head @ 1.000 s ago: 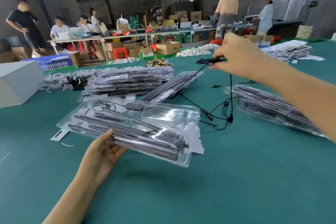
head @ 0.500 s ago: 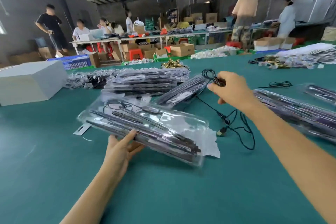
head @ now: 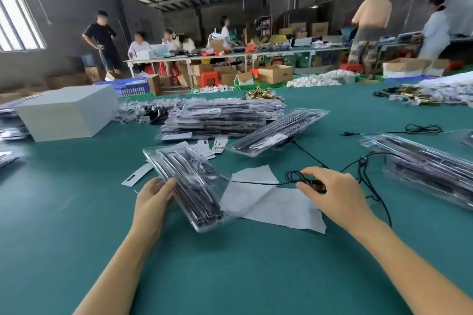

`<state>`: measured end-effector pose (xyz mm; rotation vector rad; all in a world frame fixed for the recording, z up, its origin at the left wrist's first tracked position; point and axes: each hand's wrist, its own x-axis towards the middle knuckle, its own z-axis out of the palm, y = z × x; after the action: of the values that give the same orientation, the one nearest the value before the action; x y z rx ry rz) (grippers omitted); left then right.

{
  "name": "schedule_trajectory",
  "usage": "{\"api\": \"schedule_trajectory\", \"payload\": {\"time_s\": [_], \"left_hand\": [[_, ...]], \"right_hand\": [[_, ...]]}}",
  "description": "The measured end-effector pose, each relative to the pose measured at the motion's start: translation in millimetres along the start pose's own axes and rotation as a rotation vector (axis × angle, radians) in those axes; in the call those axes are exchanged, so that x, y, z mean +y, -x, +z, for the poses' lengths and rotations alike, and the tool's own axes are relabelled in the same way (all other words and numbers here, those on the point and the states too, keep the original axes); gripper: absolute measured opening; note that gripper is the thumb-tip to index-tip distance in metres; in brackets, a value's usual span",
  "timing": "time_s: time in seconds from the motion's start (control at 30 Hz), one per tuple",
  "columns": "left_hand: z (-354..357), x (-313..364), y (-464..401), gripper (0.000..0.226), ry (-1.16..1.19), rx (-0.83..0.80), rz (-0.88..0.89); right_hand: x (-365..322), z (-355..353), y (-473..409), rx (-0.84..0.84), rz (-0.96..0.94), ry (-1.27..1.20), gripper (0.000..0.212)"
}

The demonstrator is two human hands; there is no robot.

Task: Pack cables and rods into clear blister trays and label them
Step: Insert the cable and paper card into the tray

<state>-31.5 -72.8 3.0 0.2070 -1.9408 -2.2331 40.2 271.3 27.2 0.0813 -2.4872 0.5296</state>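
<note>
A clear blister tray point(head: 189, 184) filled with dark rods is tilted up on its long edge over the green table point(head: 230, 271). My left hand point(head: 153, 199) holds its near left edge. My right hand point(head: 332, 192) pinches a coiled black cable point(head: 294, 177) at its plug, just right of the tray. The cable's loose length trails right across the table. A white sheet point(head: 279, 204) lies under the tray and the cable.
A stack of packed trays point(head: 222, 120) sits behind, one more tray point(head: 279, 133) beside it, another pile point(head: 430, 169) at right. White label strips point(head: 137, 174) lie left of the held tray. A white box point(head: 66, 112) stands far left. People work at far tables.
My right hand came down and toward me with the coiled cable, from above the table to beside the tray. My left hand turned the tray from flat to standing on its edge.
</note>
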Motion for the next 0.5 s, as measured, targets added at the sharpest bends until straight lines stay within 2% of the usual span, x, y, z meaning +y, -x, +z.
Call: {"api": "schedule_trajectory", "payload": {"time_s": [0.07,0.13,0.2,0.23,0.3,0.33,0.37,0.5], "left_hand": [[-4,-1,-2,0.045,-0.138,-0.013,0.044],[-4,-1,0,0.033,-0.489,0.099,0.154],[0,2,10,0.026,-0.777,0.215,0.367],[6,5,17,0.023,-0.855,0.214,0.533],[26,10,37,0.024,-0.955,0.126,0.892],[38,12,48,0.029,-0.987,0.045,1.015],[50,12,59,0.035,-1.023,-0.058,1.084],[89,-1,92,0.052,-1.175,-0.417,1.157]], "right_hand": [[-5,1,2,-0.024,-0.075,0.026,0.033],[-12,5,6,-0.042,-0.140,0.056,0.033],[-19,9,10,-0.028,-0.209,0.084,0.031],[-23,10,11,-0.006,-0.246,0.098,0.030],[-34,13,14,0.047,-0.306,0.115,0.029],[-40,15,16,0.066,-0.327,0.107,0.029],[-46,17,18,0.081,-0.342,0.082,0.030],[-58,21,25,0.033,-0.399,-0.085,0.043]]}}
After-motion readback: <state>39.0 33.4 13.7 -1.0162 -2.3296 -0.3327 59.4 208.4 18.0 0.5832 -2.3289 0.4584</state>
